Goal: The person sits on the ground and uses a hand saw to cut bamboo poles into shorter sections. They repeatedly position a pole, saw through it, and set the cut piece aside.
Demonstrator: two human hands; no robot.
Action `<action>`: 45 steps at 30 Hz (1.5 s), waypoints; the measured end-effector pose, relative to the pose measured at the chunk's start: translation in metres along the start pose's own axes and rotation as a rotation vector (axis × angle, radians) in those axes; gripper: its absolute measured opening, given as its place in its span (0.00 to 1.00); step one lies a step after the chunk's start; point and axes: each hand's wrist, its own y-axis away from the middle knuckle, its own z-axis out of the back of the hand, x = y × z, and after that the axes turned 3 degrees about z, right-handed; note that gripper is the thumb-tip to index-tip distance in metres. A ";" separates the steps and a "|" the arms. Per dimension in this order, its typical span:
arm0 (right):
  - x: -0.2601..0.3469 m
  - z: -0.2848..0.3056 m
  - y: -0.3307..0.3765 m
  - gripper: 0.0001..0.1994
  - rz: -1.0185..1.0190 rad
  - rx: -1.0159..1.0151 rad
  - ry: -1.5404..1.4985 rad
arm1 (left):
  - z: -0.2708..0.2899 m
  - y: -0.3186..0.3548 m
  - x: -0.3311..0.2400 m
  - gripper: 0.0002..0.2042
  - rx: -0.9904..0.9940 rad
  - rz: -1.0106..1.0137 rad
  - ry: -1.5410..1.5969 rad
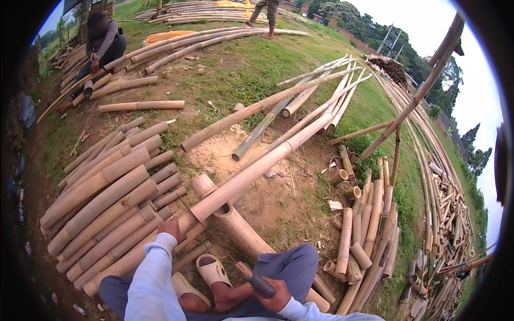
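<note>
A long pale bamboo pole (pixel 251 172) runs diagonally in front of me, propped on a thick notched bamboo log (pixel 243 231). My left hand (pixel 171 229) presses down on the pole's near part, fingers bent over it. In my right hand (pixel 276 294), by my knee, is the dark grip of a handsaw (pixel 262 286) with a wooden section ahead of it. The thin saw blade (pixel 191 209) lies across the pole, just beyond my left hand. Part of the blade between pole and handle is hard to make out.
Cut bamboo lengths (pixel 115 171) are stacked at left; short pieces (pixel 369 224) stand and lie at right. Long poles (pixel 321 80) lie ahead on grass. A person (pixel 101 45) sits far left among bamboo; another person's legs (pixel 270 18) show at the back. A leaning post (pixel 412 101) rises at right.
</note>
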 end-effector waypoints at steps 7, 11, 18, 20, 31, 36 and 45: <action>-0.050 -0.078 -0.103 0.12 0.058 -0.030 -0.061 | -0.013 -0.013 0.009 0.32 -0.023 -0.015 0.009; -0.052 -0.048 -0.064 0.14 0.053 0.017 0.031 | -0.003 -0.013 0.012 0.32 -0.033 -0.027 0.027; -0.005 -0.004 0.000 0.13 -0.021 -0.016 0.082 | -0.009 -0.008 0.009 0.31 -0.044 -0.042 0.026; -0.045 -0.047 -0.054 0.12 0.021 -0.048 0.016 | -0.009 -0.010 0.010 0.31 -0.039 -0.033 0.022; -0.009 -0.005 0.018 0.12 0.025 -0.038 0.049 | -0.003 -0.010 0.010 0.31 0.025 -0.025 0.022; -0.017 -0.038 -0.043 0.09 0.024 -0.082 0.051 | -0.004 -0.004 0.006 0.32 -0.022 -0.032 0.086; -0.005 -0.016 -0.024 0.16 0.018 0.018 0.048 | -0.002 -0.004 0.011 0.31 0.021 -0.043 0.063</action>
